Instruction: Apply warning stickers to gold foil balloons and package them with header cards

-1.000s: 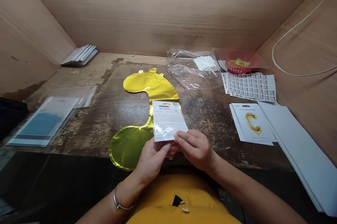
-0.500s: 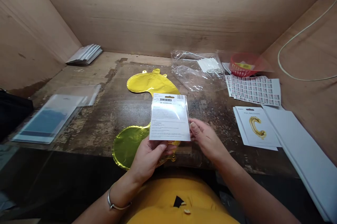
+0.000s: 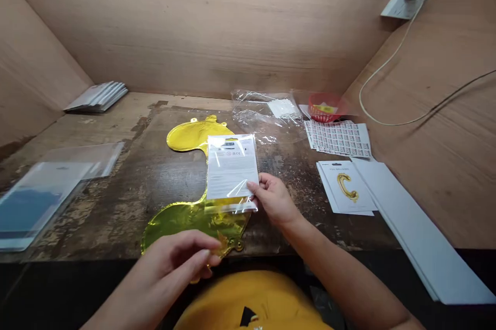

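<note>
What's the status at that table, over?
Right hand: pinching clear-sleeved card. Left hand: loosely open near gold foil balloon, contact unclear. Card blocks view of balloon's middle.

Middle of the table [image 3: 129,190], there lies the foil balloon [image 3: 178,221], the right hand [image 3: 276,201] holding the packet [image 3: 231,167] above it, the left hand [image 3: 174,263] at its near end. Out left, plastic sleeves [image 3: 42,201]; behind those, a stack [image 3: 98,96] in the back corner. Along the rear, the plastic bag [image 3: 253,119], the basket [image 3: 324,118] to its right. Before the basket, sticker sheets [image 3: 341,139]; nearer again, 2 overlapping cards [image 3: 346,188], left of the long boards [image 3: 418,226].
</note>
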Action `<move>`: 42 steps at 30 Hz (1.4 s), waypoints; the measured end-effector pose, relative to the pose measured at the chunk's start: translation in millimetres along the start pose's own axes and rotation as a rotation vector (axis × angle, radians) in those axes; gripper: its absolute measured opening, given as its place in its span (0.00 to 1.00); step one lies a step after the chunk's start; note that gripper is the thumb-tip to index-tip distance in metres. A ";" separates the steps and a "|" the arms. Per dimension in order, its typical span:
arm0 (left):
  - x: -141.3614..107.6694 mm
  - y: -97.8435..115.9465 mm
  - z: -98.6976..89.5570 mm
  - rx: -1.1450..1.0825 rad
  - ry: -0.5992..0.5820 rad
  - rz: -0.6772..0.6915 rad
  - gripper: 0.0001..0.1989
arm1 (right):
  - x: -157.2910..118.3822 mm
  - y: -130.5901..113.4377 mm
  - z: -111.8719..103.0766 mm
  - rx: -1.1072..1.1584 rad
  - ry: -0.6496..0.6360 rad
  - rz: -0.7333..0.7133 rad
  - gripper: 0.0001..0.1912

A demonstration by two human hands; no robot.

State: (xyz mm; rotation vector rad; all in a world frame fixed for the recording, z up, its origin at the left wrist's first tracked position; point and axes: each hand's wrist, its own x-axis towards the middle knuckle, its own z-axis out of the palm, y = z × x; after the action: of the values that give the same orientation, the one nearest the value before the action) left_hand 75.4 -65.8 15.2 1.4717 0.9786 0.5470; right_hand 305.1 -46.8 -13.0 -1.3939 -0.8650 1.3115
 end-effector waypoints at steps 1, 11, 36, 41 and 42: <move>1.9 1.1 -6.5 0.193 0.083 0.139 0.15 | 1.2 -0.4 0.8 -0.031 -0.003 0.016 0.16; 87.3 -35.2 -1.3 1.127 0.020 0.524 0.31 | 44.5 -53.8 -63.1 -1.434 0.270 -0.388 0.17; 96.1 -54.6 -1.6 1.155 0.180 0.736 0.29 | 164.5 -55.7 -122.8 -1.707 0.272 -0.163 0.21; 95.4 -55.3 -1.3 1.152 0.169 0.716 0.29 | 173.7 -66.9 -117.0 -1.689 0.302 -0.146 0.21; 95.5 -55.2 -1.1 1.144 0.168 0.711 0.29 | 176.6 -70.9 -116.1 -1.679 0.291 -0.144 0.21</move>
State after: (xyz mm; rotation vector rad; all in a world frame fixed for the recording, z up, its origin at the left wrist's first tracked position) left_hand 111.3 8.7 -57.8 2.8923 0.9032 0.6433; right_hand 455.8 117.2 -1.8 -2.5241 -1.9361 -0.0477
